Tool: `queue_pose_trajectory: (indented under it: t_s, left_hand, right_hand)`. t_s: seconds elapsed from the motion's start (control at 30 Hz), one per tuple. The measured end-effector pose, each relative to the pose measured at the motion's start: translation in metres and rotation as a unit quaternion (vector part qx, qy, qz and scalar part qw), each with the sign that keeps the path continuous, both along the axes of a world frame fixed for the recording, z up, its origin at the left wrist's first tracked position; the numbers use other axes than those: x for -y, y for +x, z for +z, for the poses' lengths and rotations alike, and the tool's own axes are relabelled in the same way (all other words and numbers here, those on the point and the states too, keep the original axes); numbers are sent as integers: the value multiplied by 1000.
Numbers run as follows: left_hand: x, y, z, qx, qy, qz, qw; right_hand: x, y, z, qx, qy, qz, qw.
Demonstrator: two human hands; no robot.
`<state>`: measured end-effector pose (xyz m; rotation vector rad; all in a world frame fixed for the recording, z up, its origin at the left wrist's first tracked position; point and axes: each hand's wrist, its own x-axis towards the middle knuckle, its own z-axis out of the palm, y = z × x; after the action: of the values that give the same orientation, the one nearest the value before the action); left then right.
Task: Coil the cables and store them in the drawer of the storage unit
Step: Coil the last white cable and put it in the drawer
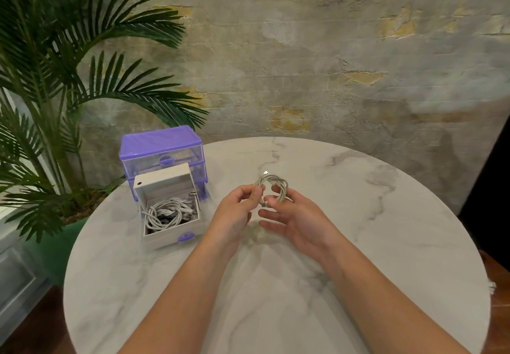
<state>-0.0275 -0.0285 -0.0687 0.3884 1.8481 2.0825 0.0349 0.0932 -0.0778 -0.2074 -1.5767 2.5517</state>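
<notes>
Frame center, your left hand and right hand both pinch the coiled cable; open drawer of cables lower left.

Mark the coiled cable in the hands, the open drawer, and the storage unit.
coiled cable [280, 185], head view, on the loop's upper right strands
open drawer [172, 233], head view, on its front wall
storage unit [160, 139], head view, on its purple lid

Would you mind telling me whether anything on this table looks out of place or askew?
Only the drawer: it sits pulled out of the purple storage unit, angled on the table, with loose cables heaped inside. Both hands, left and right, hold a neat coiled cable.
</notes>
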Motion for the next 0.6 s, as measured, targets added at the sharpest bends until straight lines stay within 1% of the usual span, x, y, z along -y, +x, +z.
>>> queue_pose_trajectory:
  t_s: [0.13,0.2,0.3,0.37,0.47,0.6]
  left_hand:
    - [-1,2,1,-9,-14,-12,1000]
    - [-1,2,2,0,-25,-27,999]
    - [1,-1,6,38,-44,-68,996]
    - [2,-2,9,66,-62,-85,992]
    - [3,-3,10,95,-82,-93,988]
    - [7,-5,9,141,-78,-88,983]
  right_hand:
    - [0,-2,1,-8,-95,-10,995]
    - [-1,-1,3,-7,-93,-6,996]
    - [-4,1,5,3,-58,-10,998]
    - [-4,1,5,15,-12,-1,1000]
    - [-1,0,2,38,78,11,996]
    - [0,2,4,34,147,-4,989]
